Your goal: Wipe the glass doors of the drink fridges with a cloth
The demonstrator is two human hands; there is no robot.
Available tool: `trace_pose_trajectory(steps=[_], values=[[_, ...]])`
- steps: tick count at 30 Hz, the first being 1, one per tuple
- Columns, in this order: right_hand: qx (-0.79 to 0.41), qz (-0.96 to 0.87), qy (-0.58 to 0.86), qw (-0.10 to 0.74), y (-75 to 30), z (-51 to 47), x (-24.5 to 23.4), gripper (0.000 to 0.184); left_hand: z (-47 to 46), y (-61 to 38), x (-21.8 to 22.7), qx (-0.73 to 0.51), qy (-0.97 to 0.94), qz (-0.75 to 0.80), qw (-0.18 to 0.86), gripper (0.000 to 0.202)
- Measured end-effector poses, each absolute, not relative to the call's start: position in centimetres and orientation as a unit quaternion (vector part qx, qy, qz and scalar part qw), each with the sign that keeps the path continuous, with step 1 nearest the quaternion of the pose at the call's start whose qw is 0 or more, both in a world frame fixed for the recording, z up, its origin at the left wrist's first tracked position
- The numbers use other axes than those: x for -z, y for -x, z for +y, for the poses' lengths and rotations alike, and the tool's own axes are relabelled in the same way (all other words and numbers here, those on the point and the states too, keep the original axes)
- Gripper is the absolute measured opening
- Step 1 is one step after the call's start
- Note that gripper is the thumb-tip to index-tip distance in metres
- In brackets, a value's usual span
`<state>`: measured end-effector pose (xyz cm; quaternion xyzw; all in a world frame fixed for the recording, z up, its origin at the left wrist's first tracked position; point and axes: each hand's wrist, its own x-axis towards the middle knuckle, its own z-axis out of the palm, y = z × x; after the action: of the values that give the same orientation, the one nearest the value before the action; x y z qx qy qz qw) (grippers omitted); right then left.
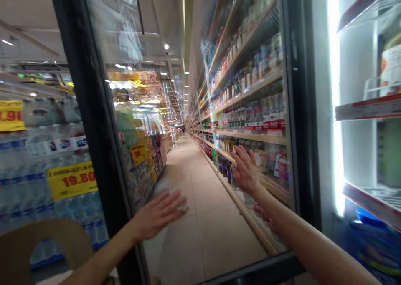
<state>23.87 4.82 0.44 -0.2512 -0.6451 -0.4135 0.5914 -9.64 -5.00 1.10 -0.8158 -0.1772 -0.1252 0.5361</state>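
Here, glass door (203, 172): upright, just beyond left hand (161, 212) and right hand (246, 170).
Left hand: released, blurred, before door's lower left.
Right hand: released, before door's right half; cannot tell whether touching.
Lit fridge shelves (368, 107): right of door.

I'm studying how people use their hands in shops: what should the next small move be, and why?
Probably bring the left hand to the dark upright at the left of the glass door, to steady it: lit shelves at right suggest the door stands open, and neither that hand nor the right hand appears to grip anything.
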Motion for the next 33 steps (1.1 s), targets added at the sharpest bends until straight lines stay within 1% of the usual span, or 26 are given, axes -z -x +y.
trace_pose_trajectory(steps=[2, 3, 4, 5, 8, 9, 10, 13, 14, 15, 16, 17, 19, 20, 21, 22, 25, 26, 27, 28, 30, 31, 32, 33], values=[[0.417, -0.640, 0.245, 0.597, -23.9, 4.8, -0.5, 0.053, -4.8, 9.4, -2.2, 0.257, 0.739, -0.287, 0.552, 0.050], [0.419, -0.638, 0.242, 0.599, -23.9, 4.7, -0.5, 0.052, -4.8, 9.4, -2.5, 0.303, 0.704, -0.321, 0.556, 0.054], [0.421, -0.637, 0.240, 0.600, -24.0, 4.7, -0.5, 0.051, -4.8, 9.3, -2.6, 0.317, 0.693, -0.328, 0.559, 0.055], [0.422, -0.637, 0.239, 0.599, -24.0, 4.6, -0.5, 0.051, -4.8, 9.3, -2.4, 0.296, 0.711, -0.305, 0.561, 0.054], [0.426, -0.639, 0.239, 0.594, -24.1, 4.6, -0.5, 0.049, -4.9, 9.4, -1.4, 0.142, 0.817, -0.164, 0.534, 0.041], [0.427, -0.639, 0.238, 0.594, -24.1, 4.7, -0.5, 0.048, -4.9, 9.4, -1.5, 0.120, 0.829, -0.149, 0.526, 0.039], [0.428, -0.638, 0.237, 0.595, -24.1, 4.7, -0.5, 0.047, -4.9, 9.4, -1.9, 0.133, 0.823, -0.163, 0.527, 0.039], [0.428, -0.635, 0.242, 0.596, -24.1, 4.8, -0.4, 0.046, -4.8, 9.1, -4.0, 0.301, 0.711, -0.303, 0.559, 0.049], [0.429, -0.634, 0.244, 0.596, -24.1, 4.9, -0.3, 0.046, -4.8, 8.9, -4.5, 0.346, 0.669, -0.335, 0.565, 0.053], [0.430, -0.633, 0.246, 0.595, -24.2, 4.9, -0.3, 0.047, -4.9, 8.6, -4.6, 0.365, 0.651, -0.344, 0.570, 0.056], [0.431, -0.633, 0.247, 0.595, -24.2, 4.9, -0.3, 0.047, -4.9, 8.3, -4.4, 0.348, 0.665, -0.328, 0.573, 0.056], [0.432, -0.634, 0.247, 0.593, -24.2, 4.8, -0.3, 0.047, -5.0, 8.0, -4.0, 0.301, 0.706, -0.289, 0.573, 0.054], [0.435, -0.636, 0.243, 0.590, -24.2, 4.8, -0.4, 0.047, -5.0, 7.6, -3.4, 0.166, 0.794, -0.186, 0.554, 0.045], [0.435, -0.638, 0.242, 0.588, -24.2, 4.7, -0.4, 0.047, -4.9, 7.5, -3.4, 0.127, 0.815, -0.155, 0.543, 0.042], [0.435, -0.639, 0.242, 0.587, -24.2, 4.7, -0.4, 0.046, -4.8, 7.6, -3.8, 0.124, 0.818, -0.152, 0.541, 0.040], [0.434, -0.639, 0.242, 0.587, -24.2, 4.7, -0.4, 0.046, -4.7, 7.6, -4.5, 0.157, 0.802, -0.177, 0.549, 0.039], [0.429, -0.638, 0.243, 0.591, -24.2, 4.7, -0.3, 0.045, -4.4, 7.5, -6.5, 0.343, 0.678, -0.308, 0.573, 0.042], [0.427, -0.638, 0.244, 0.592, -24.2, 4.7, -0.3, 0.045, -4.3, 7.3, -6.6, 0.365, 0.659, -0.321, 0.574, 0.044], [0.426, -0.640, 0.245, 0.591, -24.2, 4.6, -0.3, 0.045, -4.3, 6.9, -6.3, 0.350, 0.672, -0.308, 0.576, 0.046], [0.425, -0.642, 0.247, 0.589, -24.2, 4.6, -0.3, 0.044, -4.2, 6.5, -5.9, 0.301, 0.710, -0.275, 0.575, 0.047], [0.422, -0.645, 0.250, 0.585, -24.2, 4.6, -0.3, 0.043, -3.9, 5.7, -5.0, 0.159, 0.796, -0.182, 0.556, 0.045], [0.423, -0.645, 0.251, 0.585, -24.3, 4.5, -0.3, 0.043, -3.8, 5.4, -5.0, 0.112, 0.816, -0.158, 0.544, 0.043], [0.424, -0.644, 0.250, 0.586, -24.3, 4.5, -0.3, 0.043, -3.6, 5.1, -5.5, 0.105, 0.819, -0.163, 0.540, 0.041], [0.425, -0.643, 0.248, 0.587, -24.3, 4.5, -0.3, 0.044, -3.5, 4.8, -6.3, 0.140, 0.804, -0.193, 0.544, 0.040]])
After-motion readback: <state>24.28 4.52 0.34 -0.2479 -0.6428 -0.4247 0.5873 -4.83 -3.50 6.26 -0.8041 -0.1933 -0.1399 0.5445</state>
